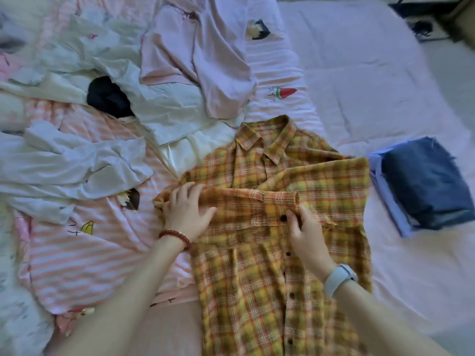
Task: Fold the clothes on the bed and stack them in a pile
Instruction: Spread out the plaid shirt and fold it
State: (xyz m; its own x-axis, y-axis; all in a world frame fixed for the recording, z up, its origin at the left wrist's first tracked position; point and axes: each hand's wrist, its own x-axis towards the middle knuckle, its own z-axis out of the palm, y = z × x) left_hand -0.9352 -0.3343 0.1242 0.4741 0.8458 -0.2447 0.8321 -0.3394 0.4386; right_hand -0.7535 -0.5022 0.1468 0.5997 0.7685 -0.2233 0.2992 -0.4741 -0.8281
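My left hand [189,211] pressed flat, pinning the plaid shirt [280,242] while my right hand [304,232] pinched the sleeve cuff [288,201] to lay it straight across.

both hands [189,210] on plaid shirt [282,253]

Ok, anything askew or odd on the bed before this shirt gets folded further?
Nothing damaged or spilled. The plaid shirt lies slightly rumpled under the left hand and the right hand. The denim on the folded pile sits a bit skewed over the blue piece beneath.
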